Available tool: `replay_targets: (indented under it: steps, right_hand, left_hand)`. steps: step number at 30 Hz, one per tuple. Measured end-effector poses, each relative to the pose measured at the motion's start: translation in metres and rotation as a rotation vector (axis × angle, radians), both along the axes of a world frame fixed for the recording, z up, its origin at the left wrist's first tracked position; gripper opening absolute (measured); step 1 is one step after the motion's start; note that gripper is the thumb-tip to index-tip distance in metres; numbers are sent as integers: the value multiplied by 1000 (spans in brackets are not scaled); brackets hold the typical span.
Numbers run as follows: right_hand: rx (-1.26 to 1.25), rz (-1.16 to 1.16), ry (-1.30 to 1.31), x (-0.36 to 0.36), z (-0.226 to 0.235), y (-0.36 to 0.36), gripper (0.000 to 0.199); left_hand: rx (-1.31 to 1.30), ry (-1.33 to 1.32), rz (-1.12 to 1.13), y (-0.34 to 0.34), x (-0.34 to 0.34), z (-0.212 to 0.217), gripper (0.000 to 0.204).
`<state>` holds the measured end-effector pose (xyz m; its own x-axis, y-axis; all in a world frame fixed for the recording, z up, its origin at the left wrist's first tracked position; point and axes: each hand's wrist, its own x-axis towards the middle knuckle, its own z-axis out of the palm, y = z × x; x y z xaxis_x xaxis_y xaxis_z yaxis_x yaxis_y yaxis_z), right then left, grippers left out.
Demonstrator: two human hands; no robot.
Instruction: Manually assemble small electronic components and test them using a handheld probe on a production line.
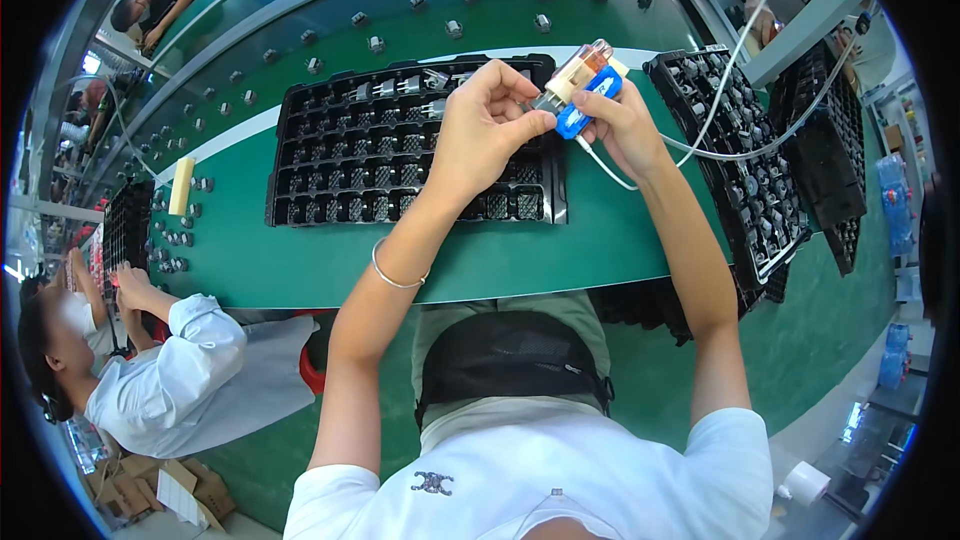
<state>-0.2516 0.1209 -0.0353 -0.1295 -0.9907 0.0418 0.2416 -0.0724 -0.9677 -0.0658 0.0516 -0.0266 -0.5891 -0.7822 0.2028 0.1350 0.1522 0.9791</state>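
My right hand (632, 132) grips a hand-held device (590, 100) with a blue side, a cream body and a clear orange end. A white cable (612, 172) runs from its lower end. My left hand (480, 130) is closed, thumb and forefinger pinching a small grey part with metal pins (546, 103) against the device's left side. The fingers hide much of that part. Below both hands lies a black compartment tray (400, 180) on the green work surface. Its far rows hold a few small parts; many nearer pockets look bare.
A second black tray (715, 230), full of small parts, stands at the right, with more black trays (822, 165) beyond. Small parts (455, 29) line the green belt. A cream block (181, 186) stands left. A co-worker in white (180, 360) sits at the left.
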Motion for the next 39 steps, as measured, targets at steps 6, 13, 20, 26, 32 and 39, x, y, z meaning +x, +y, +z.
replay_targets:
  steps: [6,13,20,26,32,39]
  right_hand:
    - [-34,22,-42,-11,-4,9,38]
    - [-47,-558,1056,-53,-6,-8,45]
    - [-21,-601,1218,-47,-23,-10,47]
    - [-28,-678,1186,-38,-27,-7,45]
    - [-50,-679,1138,-38,-30,-7,43]
    - [-39,-672,1153,-39,-28,-5,43]
  left_hand:
    - [-210,-96,12,-4,11,18,29]
    - [-679,-1243,752,-87,96,26,55]
    - [-575,-1332,696,-109,95,2,51]
    - [-581,-1237,761,-103,94,0,35]
    - [-681,-1032,783,-99,92,8,29]
    - [-581,-480,612,-66,63,34,27]
